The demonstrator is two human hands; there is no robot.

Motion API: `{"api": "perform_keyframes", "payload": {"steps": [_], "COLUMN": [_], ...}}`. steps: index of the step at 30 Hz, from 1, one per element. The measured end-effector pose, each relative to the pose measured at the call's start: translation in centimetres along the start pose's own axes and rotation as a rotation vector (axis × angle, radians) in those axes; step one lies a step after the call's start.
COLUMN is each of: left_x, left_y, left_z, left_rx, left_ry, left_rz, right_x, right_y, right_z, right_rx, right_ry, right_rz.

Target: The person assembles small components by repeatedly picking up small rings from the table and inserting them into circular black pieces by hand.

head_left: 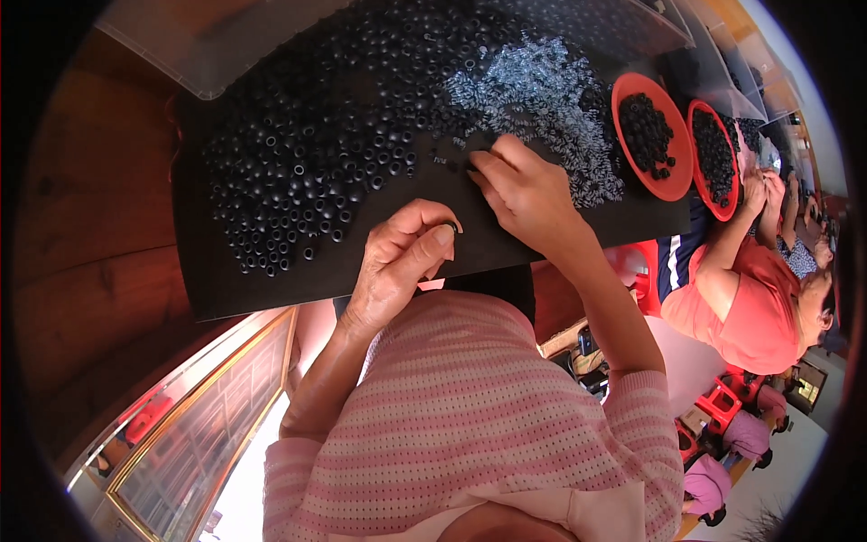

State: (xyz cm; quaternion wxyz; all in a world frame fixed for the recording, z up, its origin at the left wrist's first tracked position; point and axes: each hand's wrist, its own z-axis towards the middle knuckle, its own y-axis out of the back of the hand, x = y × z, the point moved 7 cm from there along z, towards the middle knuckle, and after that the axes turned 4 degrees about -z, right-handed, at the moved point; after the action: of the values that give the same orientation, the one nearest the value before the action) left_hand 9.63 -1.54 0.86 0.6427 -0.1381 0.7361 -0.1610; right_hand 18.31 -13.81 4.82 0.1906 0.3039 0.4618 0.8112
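Observation:
My left hand point(402, 257) is closed in a pinch near the table's front edge, with a small black cap point(451, 225) partly showing between thumb and forefinger. Just right of it, my right hand point(526, 191) reaches over the black tabletop with its fingers drawn together. Something small and dark shows at those fingertips, too small to name. A wide spread of small hollow black caps point(298, 169) covers the table to the left and behind. Beyond my right hand lies a pile of small silvery coil springs point(533, 81), a few loose ones near my fingertips.
An orange-red bowl point(682, 172) of black parts stands to the right, with a second red bowl point(728, 210) beside it. Clear plastic bins point(194, 54) border the table's far side. A co-worker in a coral shirt point(754, 312) sits at the right, hands raised together.

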Motion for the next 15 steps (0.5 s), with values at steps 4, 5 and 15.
{"api": "perform_keyframes", "payload": {"steps": [4, 5, 15], "left_x": [0.0, 0.1, -0.2], "left_y": [0.0, 0.0, -0.2], "left_z": [0.0, 0.0, 0.2], "left_rx": [0.015, 0.010, -0.030], "left_ry": [-0.013, -0.010, 0.066], "left_rz": [-0.019, -0.021, -0.140], "right_x": [0.1, 0.3, 2.9], "right_y": [-1.0, -1.1, 2.1], "right_z": [0.2, 0.2, 0.3], "right_rx": [0.054, 0.062, 0.095], "right_ry": [0.105, 0.125, 0.014], "right_rz": [-0.107, -0.119, 0.709]}}
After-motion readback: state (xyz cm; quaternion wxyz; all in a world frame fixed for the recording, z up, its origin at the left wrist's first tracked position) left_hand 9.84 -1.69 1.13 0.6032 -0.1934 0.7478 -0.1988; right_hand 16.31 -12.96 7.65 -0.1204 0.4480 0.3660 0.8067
